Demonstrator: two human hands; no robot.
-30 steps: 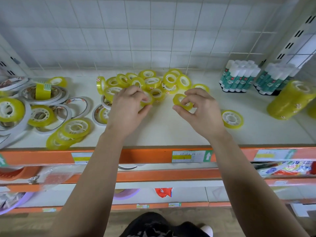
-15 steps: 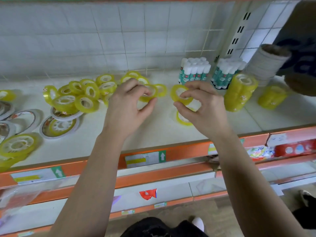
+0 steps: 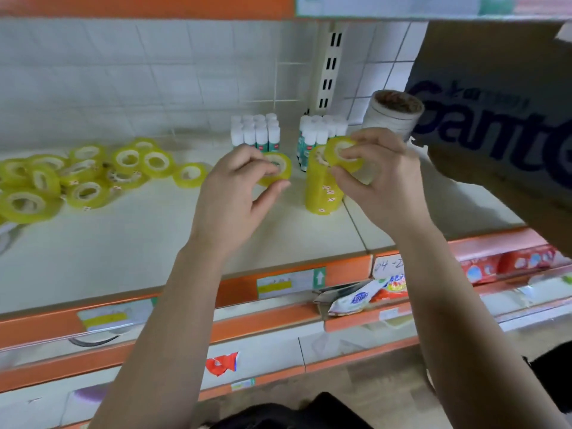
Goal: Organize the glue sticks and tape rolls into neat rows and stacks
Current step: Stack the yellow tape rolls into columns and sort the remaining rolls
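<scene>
Many loose rolls of yellow transparent tape (image 3: 86,178) lie in a disordered heap on the left part of the pale shelf board (image 3: 154,243), some flat and some leaning on each other. Going right, our left hand (image 3: 235,193) pinches one small yellow tape roll (image 3: 280,168) between thumb and curled fingers, above the shelf, with the hole turned toward us. Behind it, glue sticks with white caps and green bodies (image 3: 257,134) stand upright in two tight blocks near the back wall.

Just right of the left hand, a tall column of stacked yellow tape rolls (image 3: 322,193) stands on the shelf, its long axis nearly upright. Our right hand (image 3: 383,181) is clamped on a second yellow roll (image 3: 340,156), fingers around the rim. This roll is tilted at the top of the column; we cannot tell if it touches.

We judge that the right hand is the nearer one. Its roll must be turned flat so that the hole lines up with the axis of the column. The left roll lies to the left of the column and lower than its top, so it must travel right and upward afterwards.

Farther right stand a white cylinder of stacked tape (image 3: 393,113) and a brown cardboard box with blue letters (image 3: 495,125).
</scene>
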